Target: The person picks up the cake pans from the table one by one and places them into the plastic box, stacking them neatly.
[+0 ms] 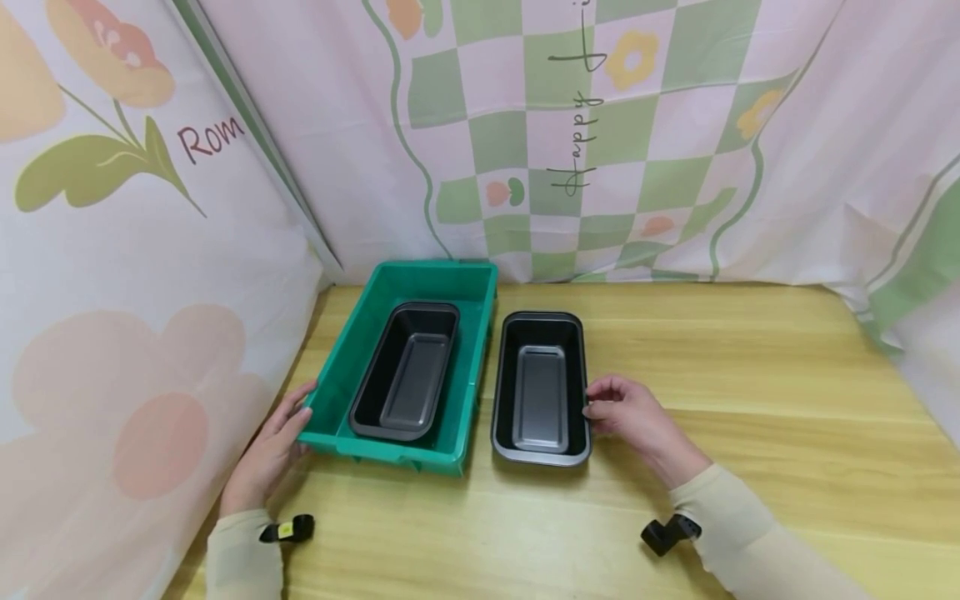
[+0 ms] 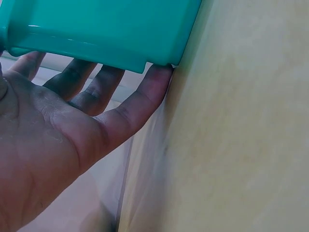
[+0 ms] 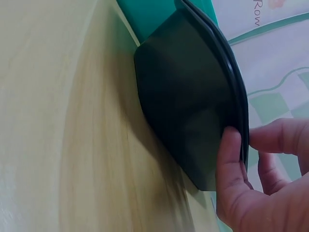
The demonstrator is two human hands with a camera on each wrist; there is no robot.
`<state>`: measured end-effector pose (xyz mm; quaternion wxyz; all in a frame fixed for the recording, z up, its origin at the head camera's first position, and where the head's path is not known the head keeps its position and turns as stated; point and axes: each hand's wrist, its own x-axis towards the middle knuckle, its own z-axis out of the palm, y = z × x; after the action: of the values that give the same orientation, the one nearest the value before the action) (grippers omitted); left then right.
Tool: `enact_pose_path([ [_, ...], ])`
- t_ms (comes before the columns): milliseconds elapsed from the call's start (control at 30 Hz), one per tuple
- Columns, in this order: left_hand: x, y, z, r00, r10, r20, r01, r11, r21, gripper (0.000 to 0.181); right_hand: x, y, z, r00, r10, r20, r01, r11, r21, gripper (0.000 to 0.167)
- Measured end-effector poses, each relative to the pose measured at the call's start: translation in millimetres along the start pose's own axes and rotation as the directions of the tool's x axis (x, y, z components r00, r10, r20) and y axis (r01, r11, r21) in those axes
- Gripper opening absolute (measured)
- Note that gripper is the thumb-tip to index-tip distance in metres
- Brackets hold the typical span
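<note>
A green plastic tray (image 1: 479, 400) with raised walls stands left of centre on the table. Inside it lies a dark loaf pan (image 1: 416, 383). My left hand (image 1: 266, 454) holds the tray at its near left corner, thumb by the rim; in the left wrist view the fingertips go out of sight behind the green wall. To the right of the tray, a second dark loaf pan (image 1: 542, 400) sits on the table. With thumb and finger, my right hand (image 1: 637, 421) pinches that pan's right rim, which the right wrist view shows close up.
The wooden table (image 1: 735, 367) extends to the right and front of the pans. A patterned cloth (image 1: 502, 142) hangs behind it, and a flower-printed cloth (image 1: 150, 275) covers the left side, close to the tray and left arm.
</note>
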<state>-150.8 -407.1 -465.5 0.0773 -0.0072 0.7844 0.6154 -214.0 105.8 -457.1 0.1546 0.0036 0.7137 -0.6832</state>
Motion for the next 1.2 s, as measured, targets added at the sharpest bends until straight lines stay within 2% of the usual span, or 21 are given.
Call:
enact_pose_path([
  [267,0.0,-0.9,0.3,1.0,0.006,0.005,-0.006,1.0,-0.001,0.055,0.1,0,2,0.999,0.009,-0.037,-0.01,1.0,-0.017,0.026],
  [533,0.0,-0.7,0.3,1.0,-0.02,-0.014,0.02,0.999,0.027,0.054,0.0,-3,2,0.998,-0.003,-0.07,0.006,0.999,0.043,0.03],
  [833,-0.6,0.3,0.3,1.0,-0.017,-0.012,0.018,1.0,0.017,0.054,2.8,-6,9,0.999,0.033,-0.012,-0.033,0.999,-0.019,0.031],
  [967,-1.0,-0.3,0.1,1.0,-0.017,-0.01,0.018,1.0,0.011,0.054,4.4,-6,12,0.999,0.037,-0.014,-0.037,0.999,-0.039,0.033],
  [1200,-0.3,-1.1,0.3,0.999,-0.036,-0.024,0.036,0.999,0.027,0.055,8.6,-6,14,0.998,0.025,-0.062,-0.029,0.998,-0.057,0.035],
])
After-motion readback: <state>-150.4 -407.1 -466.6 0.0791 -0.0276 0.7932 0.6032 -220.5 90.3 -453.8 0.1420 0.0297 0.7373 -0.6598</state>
